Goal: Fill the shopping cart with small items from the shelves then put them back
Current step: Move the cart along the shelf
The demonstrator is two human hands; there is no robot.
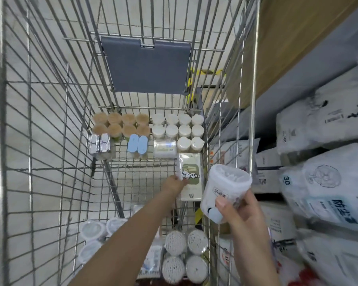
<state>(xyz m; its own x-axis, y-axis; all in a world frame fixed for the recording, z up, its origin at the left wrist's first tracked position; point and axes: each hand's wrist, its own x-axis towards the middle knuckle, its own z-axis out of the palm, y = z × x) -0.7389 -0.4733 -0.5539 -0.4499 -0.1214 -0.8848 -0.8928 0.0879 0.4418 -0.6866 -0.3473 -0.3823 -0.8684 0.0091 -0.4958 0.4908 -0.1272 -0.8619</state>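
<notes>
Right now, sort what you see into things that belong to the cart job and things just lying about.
Job:
cart
clear tub in the right hand
flat green packet in the left hand grip
tan-lid jars
white-lid jars
mesh-top tubs

Lying about:
grey seat flap
white bags on the shelf

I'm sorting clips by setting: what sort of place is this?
Probably a shop aisle or stockroom: a wire shopping cart holding small packaged goods, beside shelves stacked with bagged products.
</notes>
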